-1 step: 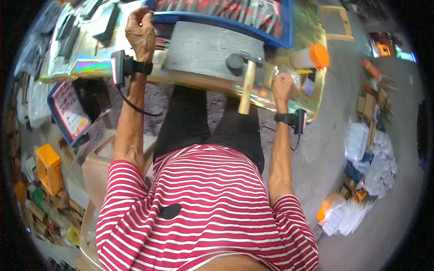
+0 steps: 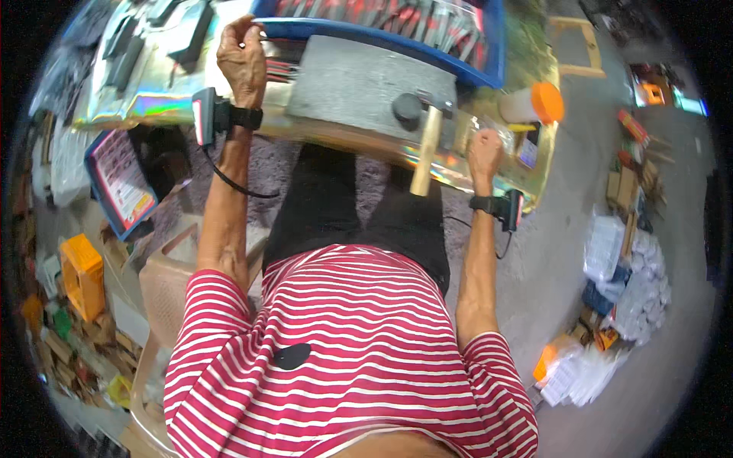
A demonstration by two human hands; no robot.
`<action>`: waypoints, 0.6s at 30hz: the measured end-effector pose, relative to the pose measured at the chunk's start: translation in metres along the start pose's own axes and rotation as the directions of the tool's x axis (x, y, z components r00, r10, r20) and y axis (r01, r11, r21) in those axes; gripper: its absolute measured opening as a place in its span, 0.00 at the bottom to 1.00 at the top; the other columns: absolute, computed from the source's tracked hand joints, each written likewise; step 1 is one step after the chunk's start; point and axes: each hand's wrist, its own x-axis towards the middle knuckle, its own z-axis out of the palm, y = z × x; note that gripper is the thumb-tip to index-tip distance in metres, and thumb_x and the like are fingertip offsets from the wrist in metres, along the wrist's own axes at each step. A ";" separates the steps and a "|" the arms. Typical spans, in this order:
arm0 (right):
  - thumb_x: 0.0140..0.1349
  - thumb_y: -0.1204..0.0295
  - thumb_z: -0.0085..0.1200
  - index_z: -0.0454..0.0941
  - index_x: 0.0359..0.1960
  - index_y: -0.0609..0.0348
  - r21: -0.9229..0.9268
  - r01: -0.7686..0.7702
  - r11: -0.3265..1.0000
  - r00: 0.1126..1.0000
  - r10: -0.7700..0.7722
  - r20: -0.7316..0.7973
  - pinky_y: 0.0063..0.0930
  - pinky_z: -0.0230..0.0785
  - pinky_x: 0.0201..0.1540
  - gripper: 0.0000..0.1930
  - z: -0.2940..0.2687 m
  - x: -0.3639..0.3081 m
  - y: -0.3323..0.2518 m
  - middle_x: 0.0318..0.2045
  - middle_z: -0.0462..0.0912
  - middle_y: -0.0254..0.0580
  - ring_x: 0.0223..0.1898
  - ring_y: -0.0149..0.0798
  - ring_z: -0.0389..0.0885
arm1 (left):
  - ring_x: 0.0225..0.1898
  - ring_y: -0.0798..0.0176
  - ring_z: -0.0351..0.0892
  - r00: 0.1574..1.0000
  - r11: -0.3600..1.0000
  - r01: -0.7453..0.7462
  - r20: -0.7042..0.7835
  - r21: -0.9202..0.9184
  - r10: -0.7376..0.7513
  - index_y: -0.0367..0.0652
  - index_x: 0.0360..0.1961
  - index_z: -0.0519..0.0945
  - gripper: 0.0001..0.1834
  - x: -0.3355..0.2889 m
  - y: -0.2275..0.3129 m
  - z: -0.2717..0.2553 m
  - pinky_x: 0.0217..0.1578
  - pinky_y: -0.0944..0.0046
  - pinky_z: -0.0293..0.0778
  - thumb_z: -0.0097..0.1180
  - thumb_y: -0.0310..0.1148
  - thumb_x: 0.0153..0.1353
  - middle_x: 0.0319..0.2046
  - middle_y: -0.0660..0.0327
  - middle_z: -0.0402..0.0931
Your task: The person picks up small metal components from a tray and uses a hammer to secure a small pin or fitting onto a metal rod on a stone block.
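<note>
My left hand (image 2: 243, 65) is at the left end of a blue tray (image 2: 489, 75) of grey and red slim pieces (image 2: 397, 21). Its fingers are curled in, and whatever they may hold is too small to make out. My right hand (image 2: 486, 156) is closed at the table's near right part, beside a crinkled clear plastic bag (image 2: 481, 124); its fingertips are hidden. Between my hands lies a grey metal block (image 2: 359, 80). A hammer with a pale wooden handle (image 2: 426, 156) rests on its right edge, the handle jutting over the table edge, next to a round black piece (image 2: 407, 111).
A jar with an orange lid (image 2: 547, 103) stands at the table's right. Dark oblong pieces (image 2: 191, 34) lie at the far left. A plastic chair (image 2: 164, 294) is at my left, near an orange crate (image 2: 82, 276). Plastic-wrapped bundles (image 2: 603, 243) lie on the floor at right.
The table and what lies on it have shifted slightly to the right in the picture, my hands along with them. Neither hand's closed posture visibly differs.
</note>
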 end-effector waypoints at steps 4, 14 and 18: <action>0.47 0.70 0.42 0.72 0.18 0.61 -0.179 -0.004 0.984 0.996 0.020 0.085 0.39 0.64 0.25 0.09 -0.006 0.003 -0.008 0.19 0.73 0.53 0.22 0.51 0.73 | 0.29 0.66 0.73 0.986 0.981 0.166 0.012 0.099 -0.168 0.35 0.32 0.74 0.09 -0.012 -0.015 -0.037 0.32 0.66 0.69 0.43 0.25 0.50 0.27 0.58 0.74; 0.43 0.66 0.42 0.70 0.12 0.68 -0.267 0.140 0.953 0.961 -0.067 0.267 0.40 0.63 0.25 0.15 -0.003 0.026 0.010 0.13 0.71 0.57 0.18 0.50 0.73 | 0.33 0.53 0.68 0.929 0.761 -0.205 0.368 0.615 -0.048 0.44 0.28 0.74 0.09 -0.026 -0.032 -0.055 0.34 0.60 0.66 0.48 0.22 0.42 0.26 0.56 0.69; 0.42 0.66 0.44 0.66 0.08 0.67 -0.201 0.181 0.963 0.951 -0.119 0.286 0.38 0.60 0.20 0.16 -0.005 0.030 0.013 0.08 0.66 0.51 0.13 0.43 0.69 | 0.34 0.53 0.66 0.923 0.745 -0.260 0.385 0.615 0.004 0.46 0.29 0.73 0.11 -0.028 -0.035 -0.055 0.34 0.59 0.65 0.50 0.22 0.42 0.28 0.57 0.67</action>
